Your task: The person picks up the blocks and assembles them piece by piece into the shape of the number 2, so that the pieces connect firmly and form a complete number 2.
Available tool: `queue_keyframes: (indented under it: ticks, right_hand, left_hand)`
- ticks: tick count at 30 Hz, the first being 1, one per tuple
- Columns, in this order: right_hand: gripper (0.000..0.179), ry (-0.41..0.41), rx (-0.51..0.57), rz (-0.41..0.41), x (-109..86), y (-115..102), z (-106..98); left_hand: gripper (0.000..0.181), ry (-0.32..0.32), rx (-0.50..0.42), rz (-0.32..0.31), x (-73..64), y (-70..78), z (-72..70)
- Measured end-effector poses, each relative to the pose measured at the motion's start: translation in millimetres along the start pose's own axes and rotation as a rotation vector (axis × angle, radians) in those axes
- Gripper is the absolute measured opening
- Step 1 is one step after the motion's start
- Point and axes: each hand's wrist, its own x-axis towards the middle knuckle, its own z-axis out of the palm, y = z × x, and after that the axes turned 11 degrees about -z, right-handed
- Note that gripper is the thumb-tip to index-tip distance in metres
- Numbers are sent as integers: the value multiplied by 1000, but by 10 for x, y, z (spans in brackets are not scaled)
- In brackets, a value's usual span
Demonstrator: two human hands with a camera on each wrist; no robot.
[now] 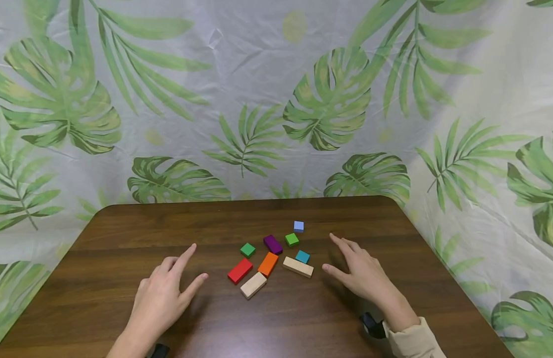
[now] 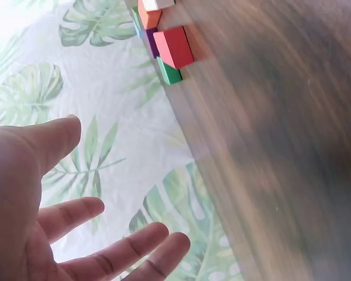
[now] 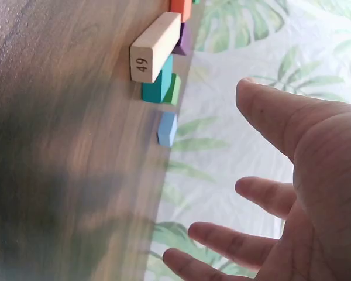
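My left hand (image 1: 162, 293) hovers left of a loose group of wooden blocks, fingers spread and holding nothing. Nearest to it lies a red block (image 1: 240, 271), with a dark green block (image 1: 247, 250) behind and a plain wood block (image 1: 253, 285) in front. At the group's middle are an orange block (image 1: 268, 264) and a purple block (image 1: 273, 244). My right hand (image 1: 363, 271), also empty with fingers extended, is beside a long plain block (image 1: 298, 267), marked 49 in the right wrist view. Teal (image 1: 302, 256), light green (image 1: 291, 239) and blue (image 1: 298, 226) blocks lie behind that one.
The blocks lie on a dark brown wooden table (image 1: 124, 238) with rounded far corners. A white cloth (image 1: 254, 74) printed with green leaves hangs behind it and along the sides. Dark bands sit at both wrists, and a beige sleeve (image 1: 415, 340) covers the right forearm.
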Motion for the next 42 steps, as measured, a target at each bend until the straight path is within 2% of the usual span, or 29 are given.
queue_keyframes:
  ticks: [3, 12, 27, 42]
  right_hand:
    - [78, -16, 21, 11, 10, 13, 18]
    - [74, -44, 94, 29, 49, 48, 100]
    - [59, -47, 239, 8, 141, 114, 253]
    - [46, -77, 322, 15, 178, 94, 327]
  left_hand:
    - [68, 3, -32, 10, 3, 7, 21]
    - [60, -58, -168, -34, -24, 64, 90]
    - [50, -166, -233, -46, -50, 187, 212]
    - [41, -221, -261, -53, -86, 283, 367]
